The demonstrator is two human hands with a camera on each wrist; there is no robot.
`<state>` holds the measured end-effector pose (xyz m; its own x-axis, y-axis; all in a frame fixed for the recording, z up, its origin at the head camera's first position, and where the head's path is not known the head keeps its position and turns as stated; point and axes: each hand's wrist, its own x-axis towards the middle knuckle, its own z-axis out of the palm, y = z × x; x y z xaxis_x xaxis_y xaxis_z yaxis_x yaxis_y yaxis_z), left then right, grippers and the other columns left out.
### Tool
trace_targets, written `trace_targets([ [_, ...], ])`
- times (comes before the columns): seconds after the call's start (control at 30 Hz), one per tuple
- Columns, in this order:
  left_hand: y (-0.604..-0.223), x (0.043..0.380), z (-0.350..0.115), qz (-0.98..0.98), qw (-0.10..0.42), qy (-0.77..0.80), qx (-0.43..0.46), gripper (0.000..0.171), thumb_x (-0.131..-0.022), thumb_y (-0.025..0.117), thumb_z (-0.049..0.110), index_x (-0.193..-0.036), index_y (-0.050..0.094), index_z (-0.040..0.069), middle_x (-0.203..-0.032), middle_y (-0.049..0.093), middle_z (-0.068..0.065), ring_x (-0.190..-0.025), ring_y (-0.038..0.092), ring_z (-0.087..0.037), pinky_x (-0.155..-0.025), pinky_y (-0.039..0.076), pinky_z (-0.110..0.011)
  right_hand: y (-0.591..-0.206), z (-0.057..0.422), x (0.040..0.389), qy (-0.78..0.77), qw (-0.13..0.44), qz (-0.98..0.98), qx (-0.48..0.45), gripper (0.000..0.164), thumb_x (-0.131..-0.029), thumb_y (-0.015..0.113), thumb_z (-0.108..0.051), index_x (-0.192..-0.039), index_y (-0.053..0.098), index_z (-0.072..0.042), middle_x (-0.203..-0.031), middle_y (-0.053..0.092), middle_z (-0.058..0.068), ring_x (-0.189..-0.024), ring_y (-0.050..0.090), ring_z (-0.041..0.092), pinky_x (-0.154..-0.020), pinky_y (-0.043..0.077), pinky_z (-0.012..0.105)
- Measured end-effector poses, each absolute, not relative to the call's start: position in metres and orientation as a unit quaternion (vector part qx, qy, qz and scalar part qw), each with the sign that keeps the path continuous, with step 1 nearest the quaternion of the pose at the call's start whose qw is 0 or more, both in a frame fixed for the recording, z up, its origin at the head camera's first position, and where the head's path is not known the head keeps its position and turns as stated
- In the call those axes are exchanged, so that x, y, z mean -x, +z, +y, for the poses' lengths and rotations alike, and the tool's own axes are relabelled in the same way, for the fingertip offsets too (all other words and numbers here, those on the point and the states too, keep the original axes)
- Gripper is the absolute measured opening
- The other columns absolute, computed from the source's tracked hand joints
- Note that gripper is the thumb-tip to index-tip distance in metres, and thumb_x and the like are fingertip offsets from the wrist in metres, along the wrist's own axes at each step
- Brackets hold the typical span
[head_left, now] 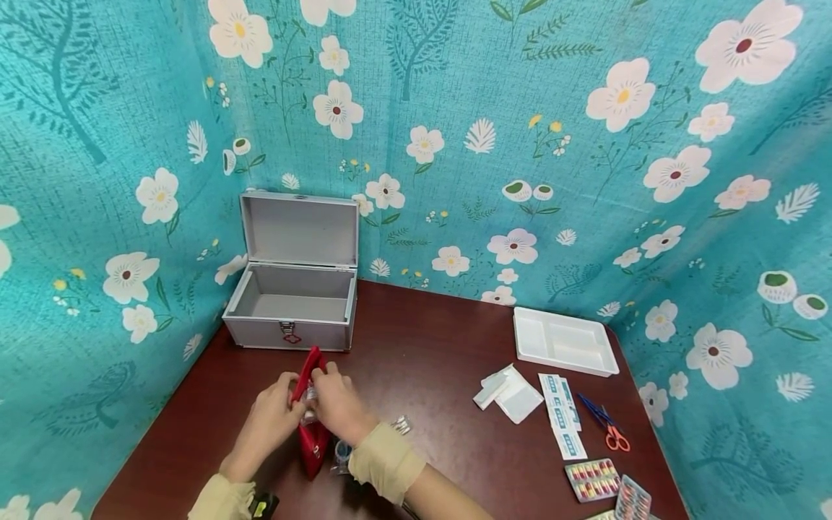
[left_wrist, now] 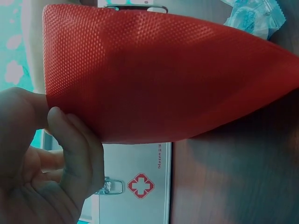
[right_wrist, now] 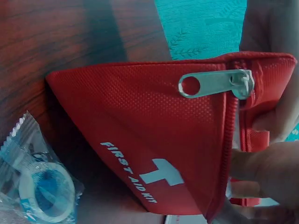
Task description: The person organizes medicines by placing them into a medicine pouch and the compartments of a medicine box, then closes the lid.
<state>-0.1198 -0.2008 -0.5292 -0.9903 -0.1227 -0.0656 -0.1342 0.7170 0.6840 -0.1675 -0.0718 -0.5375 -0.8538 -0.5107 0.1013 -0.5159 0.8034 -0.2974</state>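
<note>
A red zippered first aid pouch stands on end between the two hands, its mouth unzipped. With thumb and fingers, my left hand pinches the pouch's rim; the same hand is at its left in the head view. My right hand bends its fingers into the mouth. A clear plastic packet shows there between both hands. Whether the right fingertips grip the packet or the pouch edge is hidden. A metal zipper pull hangs at the mouth. Beside the pouch lies a wrapped tape roll.
An open silver metal case stands behind the pouch. Toward the right lie white gauze packets, bandage strips, orange-handled scissors with blue tweezers, and capsule blister packs. A white divided tray sits at the back right.
</note>
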Motion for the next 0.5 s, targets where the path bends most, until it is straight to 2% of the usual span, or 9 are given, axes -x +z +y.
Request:
trace_targets([
  [0.13, -0.529, 0.12, -0.202, 0.93, -0.004, 0.363, 0.065, 0.047, -0.088, 0.065, 0.006, -0.132, 0.05, -0.004, -0.074, 0.053, -0.005, -0.06, 0.047, -0.013, -0.05, 0.039, -0.024, -0.533, -0.076, 0.164, 0.12, -0.021, -0.948, -0.295, 0.03, -0.079, 0.084, -0.021, -0.103, 0.069, -0.014, -0.097, 0.058, 0.003, -0.072, 0.069, 0.017, -0.057, 0.053, 0.018],
  [0.27, -0.53, 0.118, -0.202, 0.932, -0.016, 0.359, 0.057, 0.044, -0.086, 0.062, 0.002, -0.129, 0.052, -0.002, -0.073, 0.053, -0.005, -0.06, 0.047, -0.013, -0.052, 0.039, -0.025, -0.537, -0.08, 0.162, 0.083, -0.044, -0.946, -0.311, 0.015, -0.083, 0.079, -0.021, -0.096, 0.073, -0.018, -0.098, 0.062, 0.002, -0.071, 0.067, 0.015, -0.058, 0.052, 0.02],
  [0.37, -0.53, 0.119, -0.2, 0.932, -0.016, 0.358, 0.052, 0.043, -0.086, 0.062, 0.003, -0.128, 0.053, -0.001, -0.073, 0.052, -0.004, -0.059, 0.047, -0.012, -0.052, 0.039, -0.025, -0.547, -0.081, 0.163, 0.059, -0.047, -0.945, -0.317, 0.006, -0.086, 0.074, -0.018, -0.092, 0.074, -0.02, -0.093, 0.065, 0.002, -0.072, 0.068, 0.015, -0.06, 0.053, 0.022],
  [0.5, -0.529, 0.12, -0.198, 0.933, -0.018, 0.357, 0.05, 0.043, -0.085, 0.063, 0.004, -0.127, 0.054, 0.0, -0.073, 0.052, -0.004, -0.059, 0.046, -0.012, -0.052, 0.039, -0.024, -0.557, -0.079, 0.168, 0.056, -0.058, -0.945, -0.316, 0.007, -0.084, 0.075, -0.014, -0.086, 0.072, -0.02, -0.085, 0.068, -0.001, -0.072, 0.067, 0.013, -0.06, 0.051, 0.021],
])
